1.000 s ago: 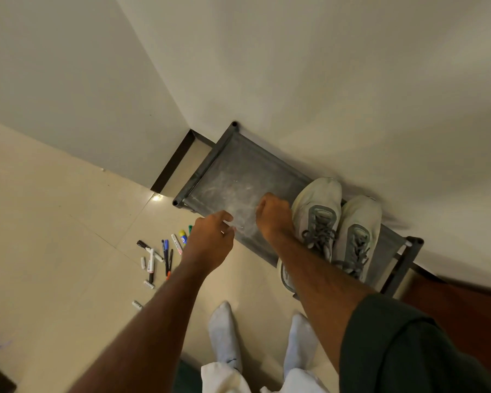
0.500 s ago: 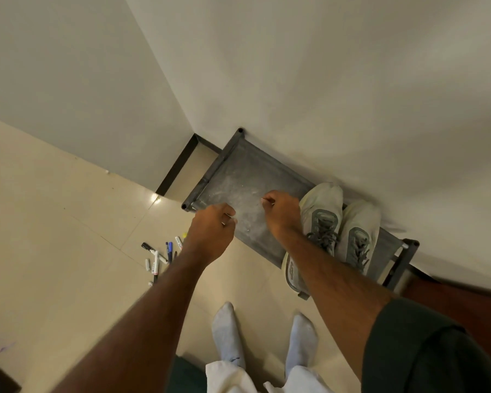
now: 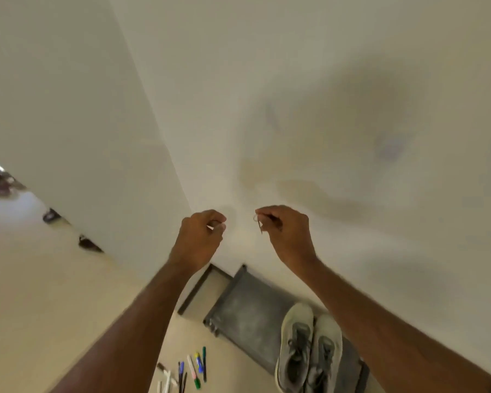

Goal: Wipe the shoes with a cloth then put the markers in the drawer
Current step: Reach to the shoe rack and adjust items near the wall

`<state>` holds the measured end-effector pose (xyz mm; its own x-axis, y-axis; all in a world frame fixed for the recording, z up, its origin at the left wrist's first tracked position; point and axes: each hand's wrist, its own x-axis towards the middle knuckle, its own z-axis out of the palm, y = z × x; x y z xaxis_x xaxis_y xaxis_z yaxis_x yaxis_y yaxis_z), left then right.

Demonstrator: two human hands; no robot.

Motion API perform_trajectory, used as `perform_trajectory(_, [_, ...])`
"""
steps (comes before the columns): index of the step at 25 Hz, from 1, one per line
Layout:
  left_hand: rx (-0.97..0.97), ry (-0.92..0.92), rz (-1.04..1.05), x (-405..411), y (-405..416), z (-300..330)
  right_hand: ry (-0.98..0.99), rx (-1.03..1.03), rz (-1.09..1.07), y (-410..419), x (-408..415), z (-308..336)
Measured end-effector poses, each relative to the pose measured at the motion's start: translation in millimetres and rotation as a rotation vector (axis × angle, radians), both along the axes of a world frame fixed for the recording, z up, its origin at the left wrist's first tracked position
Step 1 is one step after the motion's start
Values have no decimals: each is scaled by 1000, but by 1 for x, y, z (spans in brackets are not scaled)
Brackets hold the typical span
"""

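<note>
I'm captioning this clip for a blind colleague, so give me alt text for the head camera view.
Two raised hands in front of a pale wall, the left hand pinching something small and white, the right hand pinching a small thin dark thing. Below, a pair of grey shoes sits on a dark rack, with markers scattered on the floor beside it.

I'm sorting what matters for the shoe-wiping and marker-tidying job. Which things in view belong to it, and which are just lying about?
Belong to the job:
- pair of shoes on the rack
- markers scattered on the floor

Just there:
- shoe rack itself
- small thin item pinched in the right hand, too blurred to name
- dark objects along the far wall

No cloth or drawer shows.
</note>
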<state>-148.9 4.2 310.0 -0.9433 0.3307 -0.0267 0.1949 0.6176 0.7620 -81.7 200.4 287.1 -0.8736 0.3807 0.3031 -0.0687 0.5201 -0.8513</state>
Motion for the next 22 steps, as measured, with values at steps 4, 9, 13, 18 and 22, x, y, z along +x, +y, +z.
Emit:
perform_trajectory(4, [117, 214, 3, -24, 2, 148, 154, -41, 46, -7, -4, 168])
perform_trajectory(9, [295, 384, -78, -51, 14, 289, 306, -50, 8, -21, -13, 333])
perform_trajectory(13, [375, 475, -157, -79, 29, 374, 444, 15, -103, -28, -27, 433])
perform_trajectory(18, [450, 571, -259, -92, 62, 429, 615, 15, -305, -12, -25, 500])
perform_trajectory(22, [473, 607, -378, -91, 92, 443, 626, 21, -455, 16, -19, 517])
